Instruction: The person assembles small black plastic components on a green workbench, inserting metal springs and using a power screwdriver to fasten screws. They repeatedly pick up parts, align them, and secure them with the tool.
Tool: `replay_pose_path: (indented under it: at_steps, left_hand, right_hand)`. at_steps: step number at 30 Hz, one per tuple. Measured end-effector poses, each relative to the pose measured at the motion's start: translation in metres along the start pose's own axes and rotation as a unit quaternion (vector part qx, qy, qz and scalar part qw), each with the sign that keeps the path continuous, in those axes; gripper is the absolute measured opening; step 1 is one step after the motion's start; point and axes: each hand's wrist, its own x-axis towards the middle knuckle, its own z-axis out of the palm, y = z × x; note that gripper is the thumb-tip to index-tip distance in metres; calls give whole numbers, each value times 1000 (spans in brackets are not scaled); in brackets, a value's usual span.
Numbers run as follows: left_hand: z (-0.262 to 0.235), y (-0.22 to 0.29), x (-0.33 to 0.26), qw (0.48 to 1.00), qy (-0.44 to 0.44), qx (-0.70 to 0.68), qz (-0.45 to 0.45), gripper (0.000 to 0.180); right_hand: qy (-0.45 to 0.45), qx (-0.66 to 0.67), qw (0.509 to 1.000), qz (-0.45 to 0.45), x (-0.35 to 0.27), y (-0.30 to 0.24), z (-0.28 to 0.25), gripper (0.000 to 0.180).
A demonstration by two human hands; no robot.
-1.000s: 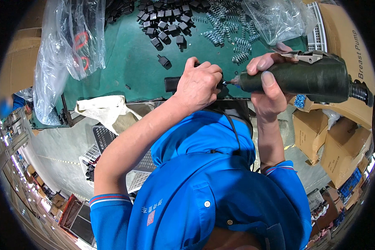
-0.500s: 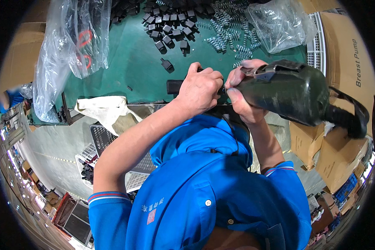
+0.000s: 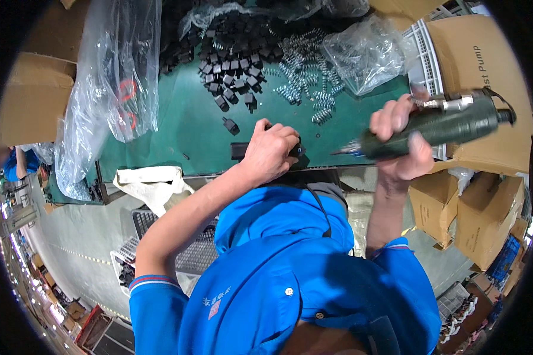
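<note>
At the near edge of the green table, my left hand (image 3: 271, 152) is closed over a black part (image 3: 238, 151), pressing it against the top. Its dark ends show on both sides of the hand; the middle is hidden. To the right, my right hand (image 3: 401, 135) grips a dark green power screwdriver (image 3: 459, 125) with a metal lever along its side. The screwdriver lies nearly level, its thin bit pointing left toward the black part and apart from it. A single small black block (image 3: 230, 125) lies just beyond my left hand.
Beyond my hands are a pile of black blocks (image 3: 232, 80) and a heap of metal springs (image 3: 323, 109). Clear plastic bags (image 3: 364, 56) lie behind. Another plastic bag (image 3: 115, 71) hangs at the left. A white crate (image 3: 425, 62) and cardboard boxes (image 3: 485, 71) stand right.
My right hand has drawn the screwdriver away to the right from the black part, so its bit now shows. My left hand stays on the part. The view has shifted slightly.
</note>
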Motion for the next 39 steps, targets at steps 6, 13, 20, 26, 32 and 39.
replay_pose_path:
  at_steps: [6,13,20,26,32,39]
  left_hand:
    - [-37,17,-19,982,113,-143,-49,42]
    - [-70,29,-67,865,208,-409,-205,38]
    - [-42,39,-92,931,311,-123,-147,40]
    - [-30,38,-113,919,325,-135,-175,40]
    - [-34,34,-140,946,263,-83,-167,36]
    - [-42,34,-267,869,-141,183,-438,38]
  right_hand:
    - [205,-396,890,99,-18,23,-89,20]
    - [0,-858,499,-125,-31,30,-62,49]
    - [-226,-483,808,252,-71,103,36,57]
    - [-135,-345,893,256,-98,132,52,49]
    - [-258,-451,790,327,-87,118,41,31]
    - [91,-783,614,31,-6,-46,-91,24]
